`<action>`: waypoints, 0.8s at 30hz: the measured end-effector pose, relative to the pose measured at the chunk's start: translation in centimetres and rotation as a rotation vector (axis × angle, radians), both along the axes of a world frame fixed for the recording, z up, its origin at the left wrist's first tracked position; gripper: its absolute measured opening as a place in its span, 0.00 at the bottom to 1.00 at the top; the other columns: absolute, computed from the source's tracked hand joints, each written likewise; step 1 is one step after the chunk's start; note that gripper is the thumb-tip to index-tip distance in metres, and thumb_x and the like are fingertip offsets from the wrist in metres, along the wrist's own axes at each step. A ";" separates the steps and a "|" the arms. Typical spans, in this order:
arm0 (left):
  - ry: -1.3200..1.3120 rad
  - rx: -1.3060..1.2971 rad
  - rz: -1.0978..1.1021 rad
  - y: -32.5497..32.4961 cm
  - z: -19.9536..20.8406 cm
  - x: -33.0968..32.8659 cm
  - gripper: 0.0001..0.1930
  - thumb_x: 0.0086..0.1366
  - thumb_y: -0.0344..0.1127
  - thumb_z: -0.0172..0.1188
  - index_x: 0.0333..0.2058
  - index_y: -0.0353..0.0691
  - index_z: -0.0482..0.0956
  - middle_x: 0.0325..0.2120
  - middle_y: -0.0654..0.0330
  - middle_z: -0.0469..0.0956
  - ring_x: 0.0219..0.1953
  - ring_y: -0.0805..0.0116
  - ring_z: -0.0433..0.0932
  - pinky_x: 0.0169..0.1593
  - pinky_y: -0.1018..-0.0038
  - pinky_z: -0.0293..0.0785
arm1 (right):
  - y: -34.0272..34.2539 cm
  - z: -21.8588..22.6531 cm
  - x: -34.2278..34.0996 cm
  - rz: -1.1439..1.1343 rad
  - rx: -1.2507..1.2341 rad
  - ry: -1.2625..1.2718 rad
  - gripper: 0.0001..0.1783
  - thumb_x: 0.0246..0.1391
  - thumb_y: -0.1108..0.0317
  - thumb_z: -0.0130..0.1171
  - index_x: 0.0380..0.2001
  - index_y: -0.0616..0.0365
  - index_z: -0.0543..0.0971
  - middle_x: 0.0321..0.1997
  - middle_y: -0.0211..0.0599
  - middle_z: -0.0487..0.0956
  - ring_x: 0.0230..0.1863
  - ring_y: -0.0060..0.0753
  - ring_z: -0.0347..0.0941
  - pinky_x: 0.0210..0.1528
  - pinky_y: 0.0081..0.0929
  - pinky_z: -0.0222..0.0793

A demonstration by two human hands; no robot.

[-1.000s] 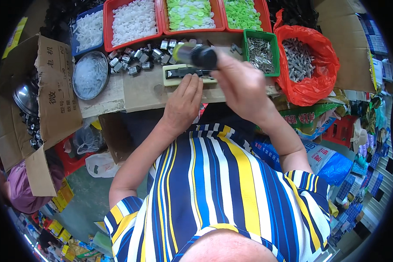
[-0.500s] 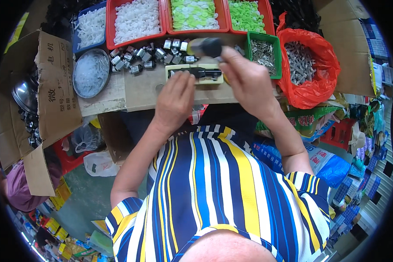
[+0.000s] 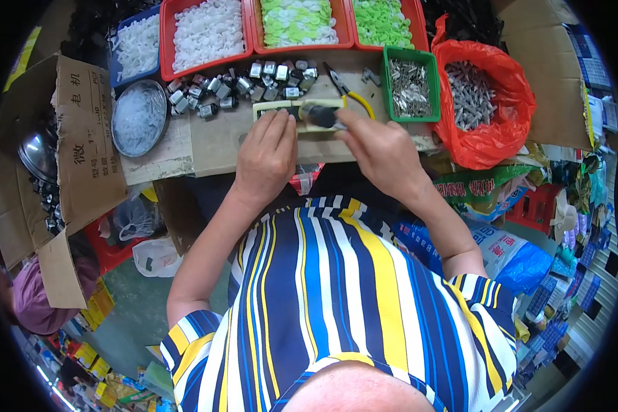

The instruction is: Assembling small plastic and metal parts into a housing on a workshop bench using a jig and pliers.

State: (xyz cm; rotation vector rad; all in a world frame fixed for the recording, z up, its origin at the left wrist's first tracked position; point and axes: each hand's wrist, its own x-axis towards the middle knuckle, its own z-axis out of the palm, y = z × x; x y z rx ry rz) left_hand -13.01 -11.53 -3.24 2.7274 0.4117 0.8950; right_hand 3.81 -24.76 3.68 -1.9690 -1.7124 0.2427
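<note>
Worktop (image 3: 216, 143): right grip (image 3: 383, 147) closed round mallet (image 3: 321, 116)

The bench (image 3: 216, 144) carries motors (image 3: 243, 85), pliers (image 3: 341, 84) and a cream holder (image 3: 330, 103).

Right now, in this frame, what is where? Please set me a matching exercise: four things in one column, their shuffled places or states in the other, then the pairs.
Things:
1. left hand
2. pliers
3. red bag
4. right hand

Places or states:
A. right of the green tray
B. holding a blurred dark tool
C. yellow-handled, lying on the table
D. at the left part of the cream fixture

Pairs: 1-D, 2-C, 3-A, 4-B
</note>
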 end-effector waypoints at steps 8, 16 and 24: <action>-0.023 -0.084 -0.045 0.9 0.1 1.9 0.14 0.56 0.23 0.64 0.42 0.29 0.79 0.43 0.49 0.78 0.48 0.51 0.78 0.52 0.62 0.76 | -0.8 0.5 0.7 -0.136 0.030 -0.061 0.11 0.63 0.61 0.58 0.41 0.56 0.75 0.27 0.46 0.80 0.26 0.52 0.78 0.26 0.45 0.72; -0.008 -0.087 -0.065 1.1 0.0 2.0 0.14 0.56 0.23 0.66 0.42 0.29 0.80 0.42 0.51 0.78 0.47 0.52 0.78 0.51 0.63 0.76 | -3.1 -1.7 3.1 -0.292 -0.072 0.011 0.10 0.64 0.63 0.57 0.42 0.58 0.76 0.25 0.53 0.77 0.29 0.59 0.77 0.28 0.49 0.69; 0.068 -0.134 -0.064 1.1 1.1 2.1 0.18 0.58 0.25 0.62 0.48 0.29 0.78 0.43 0.50 0.77 0.49 0.53 0.76 0.53 0.62 0.73 | -7.5 -1.8 17.2 -0.698 0.102 -0.362 0.13 0.65 0.61 0.55 0.44 0.57 0.80 0.28 0.54 0.80 0.30 0.59 0.79 0.30 0.48 0.71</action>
